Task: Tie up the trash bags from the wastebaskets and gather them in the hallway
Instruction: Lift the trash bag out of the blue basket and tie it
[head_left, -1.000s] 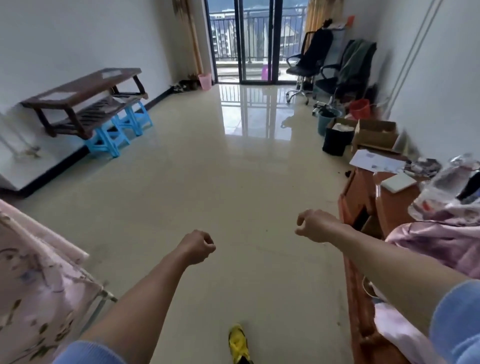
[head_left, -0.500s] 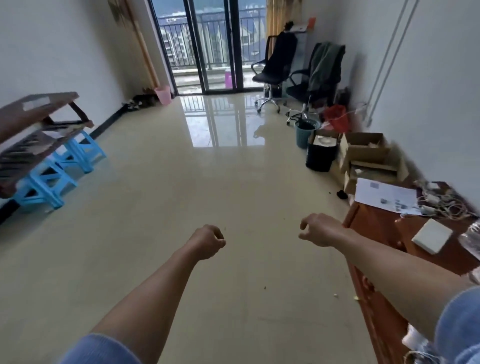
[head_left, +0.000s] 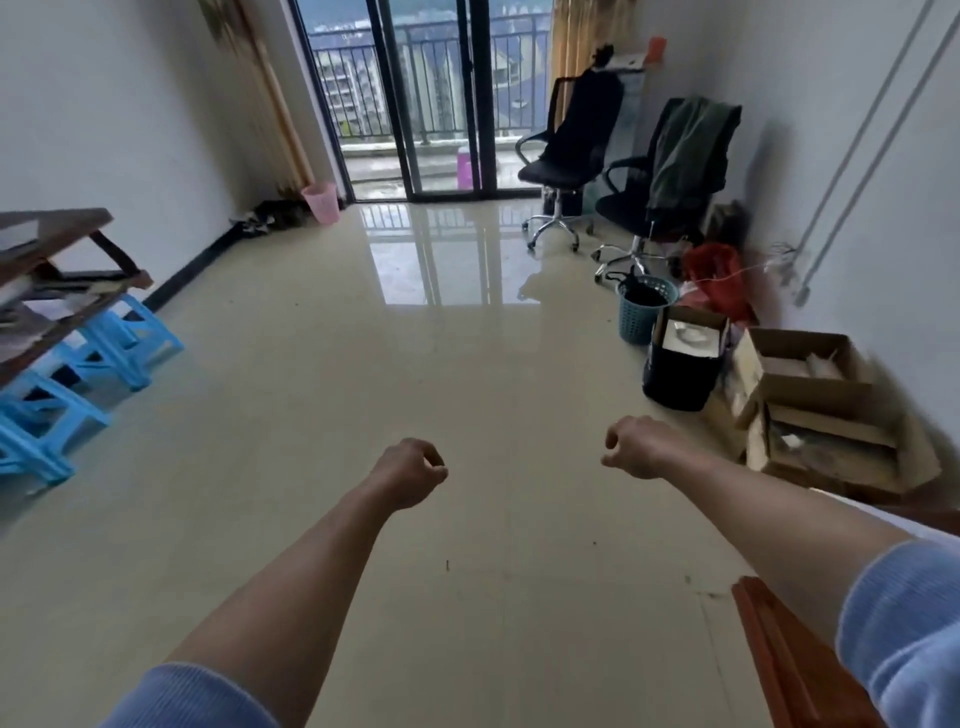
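A teal wastebasket (head_left: 638, 321) lined with a black bag stands on the floor at the right, in front of the office chairs. A pink wastebasket (head_left: 321, 201) sits in the far left corner by the balcony door. A red plastic bag (head_left: 714, 273) lies against the right wall behind the teal basket. My left hand (head_left: 410, 470) and my right hand (head_left: 636, 447) are stretched out in front of me over the bare floor. Both have their fingers curled into fists and hold nothing. Each hand is far from both baskets.
Two black office chairs (head_left: 569, 150) stand at the back right. A black box (head_left: 678, 371) and open cardboard boxes (head_left: 810, 395) line the right wall. Blue stools (head_left: 111, 343) and a wooden table (head_left: 57, 260) are at the left. A wooden cabinet edge (head_left: 779, 644) is at the lower right.
The view has advanced down the room toward the balcony door; the boxes and teal wastebasket are nearer. Both hands stay curled and held out in front.
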